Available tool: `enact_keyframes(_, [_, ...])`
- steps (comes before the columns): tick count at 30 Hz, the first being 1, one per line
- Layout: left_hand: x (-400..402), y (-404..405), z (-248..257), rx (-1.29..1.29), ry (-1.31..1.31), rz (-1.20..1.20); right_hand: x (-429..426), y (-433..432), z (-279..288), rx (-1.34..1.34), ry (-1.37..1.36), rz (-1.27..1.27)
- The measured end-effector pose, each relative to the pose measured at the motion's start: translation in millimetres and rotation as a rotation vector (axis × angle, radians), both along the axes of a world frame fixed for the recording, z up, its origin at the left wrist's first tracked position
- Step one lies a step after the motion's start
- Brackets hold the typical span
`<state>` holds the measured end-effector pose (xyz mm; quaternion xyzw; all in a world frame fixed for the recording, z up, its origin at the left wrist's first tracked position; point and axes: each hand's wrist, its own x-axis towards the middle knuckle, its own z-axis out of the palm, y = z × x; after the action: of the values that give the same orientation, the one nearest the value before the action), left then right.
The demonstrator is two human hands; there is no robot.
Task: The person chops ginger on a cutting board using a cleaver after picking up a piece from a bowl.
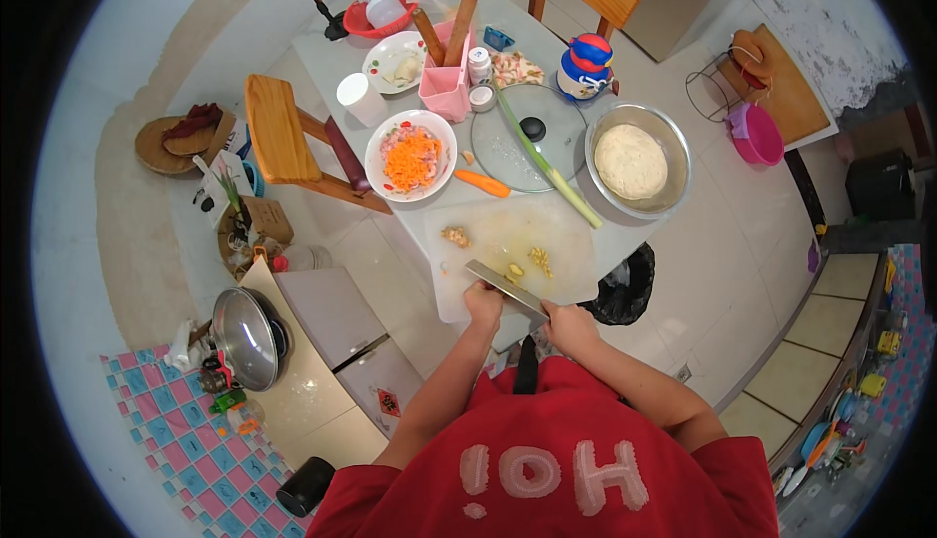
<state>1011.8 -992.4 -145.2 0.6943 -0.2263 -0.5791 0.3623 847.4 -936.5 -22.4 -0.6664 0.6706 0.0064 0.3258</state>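
Observation:
My right hand is closed round the handle of a cleaver, whose broad blade slants up and left over a white cutting board. Beside the blade's far end is my left hand, fingers bent close to the metal; whether it holds anything is hidden. Just beyond the blade lie slices of ginger, with chopped yellowish pieces to their right. A small heap of minced light-brown food sits at the board's upper left. Past the board stands a bowl of diced carrot and pinkish meat.
A carrot, a green onion across a glass lid, and a steel bowl of dough lie beyond the board. A pink holder carries wooden rolling pins. A black bag hangs below the table's right edge; wooden chairs stand around.

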Motion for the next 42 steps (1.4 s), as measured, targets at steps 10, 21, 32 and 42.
enact_keyframes(10, [2, -1, 0, 0.013, -0.031, 0.015, 7, -3, -3, 0.004, 0.033, -0.002])
enact_keyframes(21, [5, -13, 5, -0.060, 0.023, 0.148, 20, -16, -11, -0.003, 0.072, 0.009])
enact_keyframes(32, [5, -10, -3, -0.035, -0.003, 0.109, 18, -17, -18, 0.008, 0.099, 0.041])
enact_keyframes(42, [-7, -11, 13, 0.017, 0.179, 0.049, -8, -22, -42, 0.048, -0.201, -0.100])
